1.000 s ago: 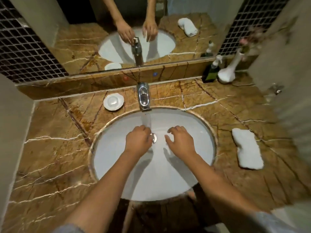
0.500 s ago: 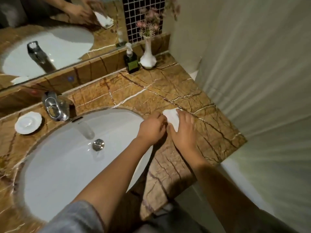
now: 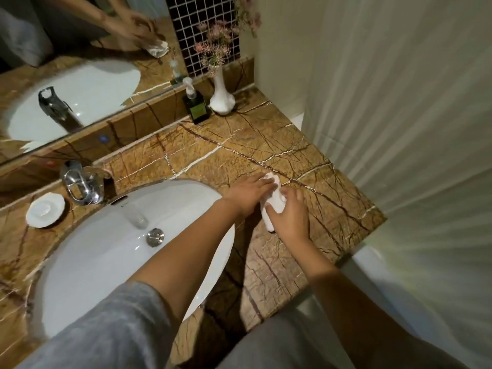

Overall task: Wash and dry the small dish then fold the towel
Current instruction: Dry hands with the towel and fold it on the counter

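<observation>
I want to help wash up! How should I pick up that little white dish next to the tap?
Take the small dish by its rim, coming from the front edge nearest you. It lies flat and shallow on the counter, so pinch the raised edge with thumb on top and fingers underneath. The tap crowds its right side, and both hands are busy with the towel.

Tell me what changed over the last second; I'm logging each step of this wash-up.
Both hands left the basin and went right to the white towel on the counter. The left hand and right hand now lie on it, gathering it; how firm the grip is cannot be told. The small dish stayed beside the faucet, untouched.
</observation>
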`<state>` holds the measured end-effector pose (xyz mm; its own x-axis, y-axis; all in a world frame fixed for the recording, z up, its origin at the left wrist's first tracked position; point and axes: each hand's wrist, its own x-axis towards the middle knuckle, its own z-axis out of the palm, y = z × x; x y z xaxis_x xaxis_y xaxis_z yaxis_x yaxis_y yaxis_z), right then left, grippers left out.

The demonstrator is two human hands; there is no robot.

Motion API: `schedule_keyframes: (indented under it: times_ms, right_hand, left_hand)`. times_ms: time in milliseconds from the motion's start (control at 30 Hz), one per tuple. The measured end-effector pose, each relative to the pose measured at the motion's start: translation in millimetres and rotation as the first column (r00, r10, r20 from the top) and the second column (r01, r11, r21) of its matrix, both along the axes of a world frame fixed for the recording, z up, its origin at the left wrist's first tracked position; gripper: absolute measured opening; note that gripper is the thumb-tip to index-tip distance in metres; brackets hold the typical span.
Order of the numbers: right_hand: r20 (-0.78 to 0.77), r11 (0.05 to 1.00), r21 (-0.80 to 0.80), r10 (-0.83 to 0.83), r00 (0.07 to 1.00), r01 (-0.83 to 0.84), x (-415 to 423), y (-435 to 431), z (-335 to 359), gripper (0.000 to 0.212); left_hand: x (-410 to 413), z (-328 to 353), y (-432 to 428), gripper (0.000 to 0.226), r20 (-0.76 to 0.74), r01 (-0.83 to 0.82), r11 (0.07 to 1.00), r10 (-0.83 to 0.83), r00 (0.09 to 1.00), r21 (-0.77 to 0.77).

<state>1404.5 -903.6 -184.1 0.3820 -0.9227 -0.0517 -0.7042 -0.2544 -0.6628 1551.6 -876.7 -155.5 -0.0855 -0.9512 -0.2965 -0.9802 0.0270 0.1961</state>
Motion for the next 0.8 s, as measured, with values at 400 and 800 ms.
schedule_keyframes:
  times_ms: [400, 800]
  right_hand:
    - [-0.158, 0.992, 0.06, -0.102, 0.982, 0.112, -12.1, 0.1, -2.6, 0.041]
    - [0.041, 0.997, 0.081, -0.014, 0.999, 0.011, 6.4, -3.8, 4.3, 0.039]
  left_hand:
    - [-17.2, -2.8, -32.0, 0.057, 0.183, 0.295, 0.953, -0.302, 0.936, 0.066]
    - [12.9, 6.6, -4.9, 0.042, 0.293, 0.075, 0.99, -0.036, 0.955, -0.123]
